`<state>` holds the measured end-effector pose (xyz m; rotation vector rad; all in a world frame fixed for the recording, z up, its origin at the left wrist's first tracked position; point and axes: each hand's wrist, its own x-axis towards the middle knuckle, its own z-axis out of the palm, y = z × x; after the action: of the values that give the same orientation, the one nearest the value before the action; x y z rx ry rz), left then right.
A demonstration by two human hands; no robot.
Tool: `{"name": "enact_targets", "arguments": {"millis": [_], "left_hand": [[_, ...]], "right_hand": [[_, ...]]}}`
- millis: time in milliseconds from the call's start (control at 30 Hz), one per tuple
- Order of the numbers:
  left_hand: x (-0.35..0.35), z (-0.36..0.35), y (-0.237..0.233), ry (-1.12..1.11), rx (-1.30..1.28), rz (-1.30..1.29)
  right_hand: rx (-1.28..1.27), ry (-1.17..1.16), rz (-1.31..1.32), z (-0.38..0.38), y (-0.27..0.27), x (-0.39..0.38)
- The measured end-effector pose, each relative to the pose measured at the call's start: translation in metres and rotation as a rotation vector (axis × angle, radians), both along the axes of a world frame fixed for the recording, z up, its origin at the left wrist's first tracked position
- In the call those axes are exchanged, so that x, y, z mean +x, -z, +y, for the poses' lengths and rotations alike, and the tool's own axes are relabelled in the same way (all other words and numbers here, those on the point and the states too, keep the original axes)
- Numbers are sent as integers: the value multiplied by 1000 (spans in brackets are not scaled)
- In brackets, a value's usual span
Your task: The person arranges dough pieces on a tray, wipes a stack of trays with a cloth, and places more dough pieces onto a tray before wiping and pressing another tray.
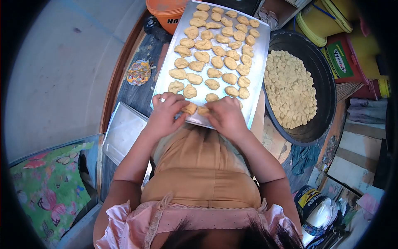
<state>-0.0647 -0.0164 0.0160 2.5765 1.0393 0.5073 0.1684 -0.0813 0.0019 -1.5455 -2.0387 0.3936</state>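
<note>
A metal baking tray (260, 52) lies in front of me, with rows of flattened dough pieces (202, 56) over most of it. At the tray's near edge my left hand (168, 114), with a ring on one finger, is closed with its fingertips on a dough piece (190, 108). Just to the right, my right hand (227, 116) pinches another dough piece (202, 111), its fingers bent over and partly hiding it. A small gap separates the two pieces. More dough pieces are partly hidden behind my right hand.
Right of the tray stands a black basin (329, 89) heaped with small dough lumps (290, 89). An orange bucket (168, 14) touches the far left side. A second metal tray (124, 133) lies at left, near a round patterned cloth (139, 72). Yellow buckets (319, 23) stand at far right.
</note>
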Motion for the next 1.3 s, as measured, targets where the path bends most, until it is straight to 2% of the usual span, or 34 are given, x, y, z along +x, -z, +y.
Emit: {"name": "enact_targets", "arguments": {"millis": [133, 333, 433, 533, 667, 733, 833, 967, 1067, 1300], "left_hand": [[-3, 13, 8, -99, 119, -53], [15, 22, 18, 38, 51, 2], [8, 19, 12, -17, 66, -70], [-17, 13, 5, -127, 88, -104], [-44, 4, 4, -179, -16, -40], [-47, 2, 23, -163, -5, -83], [-42, 2, 29, -191, 15, -59], [-25, -1, 24, -264, 41, -33], [-12, -7, 12, -214, 173, -113], [50, -28, 18, 134, 129, -105]], "right_hand": [[27, 123, -58, 15, -1, 9], [18, 44, 17, 24, 11, 5], [64, 93, 79, 17, 4, 8], [51, 94, 14, 8, -7, 9], [81, -69, -26, 0, -7, -2], [102, -119, -96, -2, 7, -6], [35, -46, -58, -5, 8, -10], [69, 61, 13, -11, 3, -1], [171, 188, 53, -21, -4, 28], [137, 277, 20, -42, 5, 53]]}}
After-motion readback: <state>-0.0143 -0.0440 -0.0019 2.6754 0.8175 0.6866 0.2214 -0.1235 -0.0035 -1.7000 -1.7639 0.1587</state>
